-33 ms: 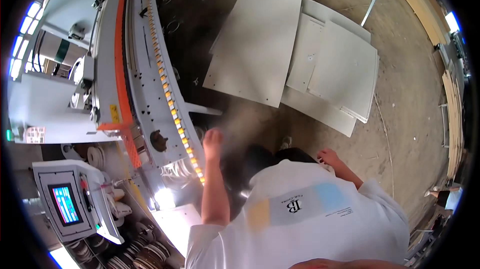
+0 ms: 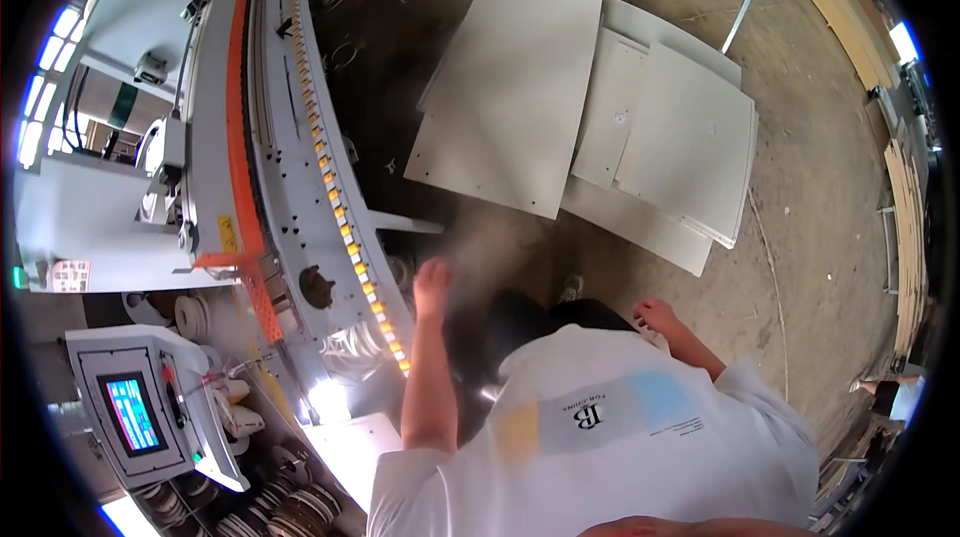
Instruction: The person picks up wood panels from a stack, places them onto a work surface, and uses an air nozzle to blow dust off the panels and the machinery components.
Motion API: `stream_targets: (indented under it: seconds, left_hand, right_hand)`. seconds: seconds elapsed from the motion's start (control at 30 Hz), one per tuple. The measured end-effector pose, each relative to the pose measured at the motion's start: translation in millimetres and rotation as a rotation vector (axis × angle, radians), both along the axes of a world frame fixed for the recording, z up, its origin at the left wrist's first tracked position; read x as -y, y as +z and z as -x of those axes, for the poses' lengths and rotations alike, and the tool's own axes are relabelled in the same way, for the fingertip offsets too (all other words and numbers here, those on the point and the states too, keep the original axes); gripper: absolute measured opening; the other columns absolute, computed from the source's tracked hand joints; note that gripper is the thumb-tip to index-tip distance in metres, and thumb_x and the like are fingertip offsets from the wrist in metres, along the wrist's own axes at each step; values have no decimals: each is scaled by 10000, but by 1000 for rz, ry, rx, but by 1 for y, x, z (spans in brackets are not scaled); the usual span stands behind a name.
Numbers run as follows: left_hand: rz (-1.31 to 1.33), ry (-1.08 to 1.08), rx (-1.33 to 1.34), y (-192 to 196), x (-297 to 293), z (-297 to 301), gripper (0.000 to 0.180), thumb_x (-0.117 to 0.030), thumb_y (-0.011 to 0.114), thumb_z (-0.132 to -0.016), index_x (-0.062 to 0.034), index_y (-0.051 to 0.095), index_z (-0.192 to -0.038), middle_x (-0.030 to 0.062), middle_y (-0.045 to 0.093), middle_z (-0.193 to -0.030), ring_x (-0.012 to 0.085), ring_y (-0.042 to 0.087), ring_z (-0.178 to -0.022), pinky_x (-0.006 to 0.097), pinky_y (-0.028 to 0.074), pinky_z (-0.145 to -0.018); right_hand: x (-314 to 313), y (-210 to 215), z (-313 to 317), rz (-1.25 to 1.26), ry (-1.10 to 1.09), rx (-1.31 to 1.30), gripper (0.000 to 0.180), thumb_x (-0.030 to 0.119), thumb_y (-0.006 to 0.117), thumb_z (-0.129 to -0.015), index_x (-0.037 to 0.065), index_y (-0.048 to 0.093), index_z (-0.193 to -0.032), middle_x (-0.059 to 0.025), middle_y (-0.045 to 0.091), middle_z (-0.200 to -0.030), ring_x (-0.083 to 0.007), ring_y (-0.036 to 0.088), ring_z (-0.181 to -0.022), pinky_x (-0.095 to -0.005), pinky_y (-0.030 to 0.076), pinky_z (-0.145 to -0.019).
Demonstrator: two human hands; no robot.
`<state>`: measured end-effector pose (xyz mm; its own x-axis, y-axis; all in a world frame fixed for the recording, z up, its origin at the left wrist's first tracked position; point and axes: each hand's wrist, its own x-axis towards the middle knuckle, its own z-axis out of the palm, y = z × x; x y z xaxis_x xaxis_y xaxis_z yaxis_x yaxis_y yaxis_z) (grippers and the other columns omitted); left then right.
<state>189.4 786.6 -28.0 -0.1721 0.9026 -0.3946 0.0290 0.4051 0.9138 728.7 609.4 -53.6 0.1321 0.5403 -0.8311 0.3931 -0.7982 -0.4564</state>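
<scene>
My left hand (image 2: 432, 282) hangs beside the long machine's edge, nearest to the row of yellow and white rollers (image 2: 352, 247). Its fingers look curled in, and no held thing shows. To the right of my body, my right hand (image 2: 653, 315) is held low with its fingers loosely bent and apart, holding nothing. Ahead of me lies a large pale flat panel (image 2: 510, 87), with small holes along its near edge. Several more pale panels (image 2: 690, 127) overlap to its right. Both hands are apart from the panels.
A long grey machine with an orange strip (image 2: 240, 137) runs along my left. A control box with a lit screen (image 2: 132, 412) stands at lower left, near several rolls of edge strip (image 2: 290, 517). Metal rails (image 2: 745, 2) stick out behind the panels. Boards (image 2: 835, 7) line the far right.
My left hand sits very slightly further right in the picture, and the machine has shifted a little with the view. The panels and my right hand look the same.
</scene>
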Motion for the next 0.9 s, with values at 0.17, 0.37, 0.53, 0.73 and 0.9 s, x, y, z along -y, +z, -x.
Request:
stream_targets:
  seconds: [0.17,0.37,0.53,0.73,0.9]
  left_hand:
    - [-45,-427,-302,-161,-54,-2,287,-286,581,-1031,-32,676,-1123,66,715,-872,138,676,-739,294,528,-668]
    - [-25,-562,-673,-270,-165,21,336,-388,606,-990,-79,659,-1110,127,738,-946,268,716,-860,410,552,-817]
    - [235,-431,-1080,-241,-326,26,438,-343,567,-985,-25,595,-1284,245,645,-1249,425,600,-1219,496,508,-1002]
    - [182,-225,-1075,-293,-412,75,573,-508,560,-995,-7,554,-1273,263,631,-1299,433,587,-1244,499,487,-1019]
    - [283,-411,-930,-318,-427,87,633,-576,504,-1011,14,546,-1237,292,648,-1271,480,600,-1200,538,482,-995]
  right_hand:
    - [-30,-13,10,52,-96,-39,268,304,605,-952,69,704,-1037,-65,733,-934,-185,720,-771,-313,531,-620]
    - [-71,-42,52,214,-49,-83,363,361,623,-969,44,710,-1122,-88,751,-1008,-184,715,-809,-320,547,-664]
    - [-117,-134,90,137,-20,-13,356,360,637,-955,25,729,-1032,-93,742,-916,-189,712,-788,-362,542,-703]
    - [-274,-222,127,-35,-57,230,546,540,654,-937,29,709,-1121,-94,737,-1003,-229,681,-1002,-353,508,-857]
    - [-345,-266,145,231,-474,-56,810,596,643,-946,64,425,-1516,-143,559,-1451,-304,564,-1309,-477,492,-1045]
